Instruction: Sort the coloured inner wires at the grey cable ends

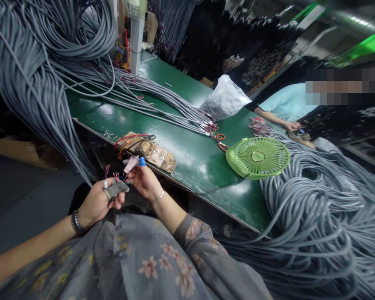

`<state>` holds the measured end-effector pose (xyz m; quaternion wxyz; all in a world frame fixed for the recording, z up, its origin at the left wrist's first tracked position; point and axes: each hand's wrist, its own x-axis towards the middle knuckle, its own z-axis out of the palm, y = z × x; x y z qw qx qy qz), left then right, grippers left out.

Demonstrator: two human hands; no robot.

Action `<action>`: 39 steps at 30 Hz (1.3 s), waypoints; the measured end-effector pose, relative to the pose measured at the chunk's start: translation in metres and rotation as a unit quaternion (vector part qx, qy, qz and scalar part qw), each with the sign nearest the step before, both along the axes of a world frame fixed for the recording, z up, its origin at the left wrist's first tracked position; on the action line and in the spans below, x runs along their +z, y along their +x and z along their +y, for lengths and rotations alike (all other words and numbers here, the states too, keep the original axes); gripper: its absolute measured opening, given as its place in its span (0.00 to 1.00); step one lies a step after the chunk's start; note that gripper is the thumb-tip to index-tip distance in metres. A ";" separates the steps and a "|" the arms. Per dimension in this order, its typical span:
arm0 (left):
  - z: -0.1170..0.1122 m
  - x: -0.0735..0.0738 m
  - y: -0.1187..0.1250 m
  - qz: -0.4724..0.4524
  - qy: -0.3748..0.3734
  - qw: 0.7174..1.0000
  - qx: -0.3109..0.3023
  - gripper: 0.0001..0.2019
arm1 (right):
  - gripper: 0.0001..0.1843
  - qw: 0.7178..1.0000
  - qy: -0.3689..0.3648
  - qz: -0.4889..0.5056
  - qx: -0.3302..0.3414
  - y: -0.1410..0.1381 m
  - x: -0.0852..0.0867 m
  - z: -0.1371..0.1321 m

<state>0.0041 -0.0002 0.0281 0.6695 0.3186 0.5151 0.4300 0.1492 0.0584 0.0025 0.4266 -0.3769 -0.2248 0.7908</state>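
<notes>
My left hand (pixel 100 201) is closed round the end of a grey cable (pixel 65 137), whose thin coloured wires (pixel 116 176) fan out above the fingers. Finger cots cover some fingertips. My right hand (pixel 143 179) sits just to the right, fingers pinched at those wire ends, with a pink cot and a blue cot on two fingers. Both hands hover below the near edge of the green table (pixel 187 154).
A big bundle of grey cables (pixel 34 71) hangs at the left, and another coil (pixel 318 216) lies at the right. On the table are a green fan (pixel 258 157), a taped brown pad (pixel 150 152), stripped cables (pixel 162 104) and a plastic bag (pixel 225 100). Another person (pixel 284 108) works across the table.
</notes>
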 end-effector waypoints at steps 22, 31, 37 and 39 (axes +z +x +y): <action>0.006 0.001 0.010 -0.007 -0.015 0.999 0.050 0.18 | 0.23 0.998 0.012 0.022 -0.058 -0.011 -0.018 0.006; -0.003 -0.001 0.002 0.000 0.010 0.998 0.062 0.18 | 0.31 0.996 0.041 0.006 0.082 0.007 -0.017 -0.004; -0.004 -0.007 0.003 0.017 0.027 0.998 0.047 0.20 | 0.29 0.988 0.127 -0.064 0.062 0.007 -0.019 -0.024; -0.004 -0.009 0.003 0.024 0.032 0.998 0.043 0.20 | 0.28 0.985 0.147 -0.083 0.045 0.007 -0.015 -0.027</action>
